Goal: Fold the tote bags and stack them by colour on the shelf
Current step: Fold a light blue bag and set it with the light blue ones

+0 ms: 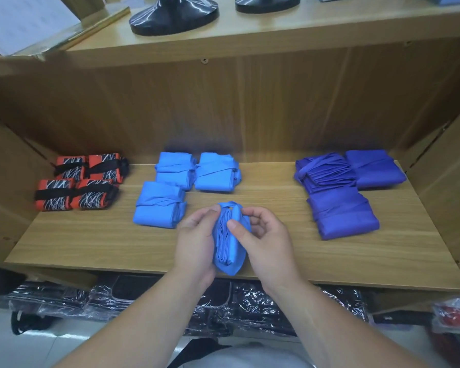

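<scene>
The left hand (pixel 194 240) and right hand (pixel 266 235) together grasp one folded light blue bag (pixel 227 248), held on edge over the front of the shelf (pixel 276 251). The left hand's fingers curl round its left side, and the right hand's thumb presses its right side. Just beyond the left hand lie three more folded light blue bags (pixel 160 205). Well to the left of the hands sit four orange bags (pixel 77 181) with black straps. To the right of the right hand are three dark blue bags (pixel 340 211).
</scene>
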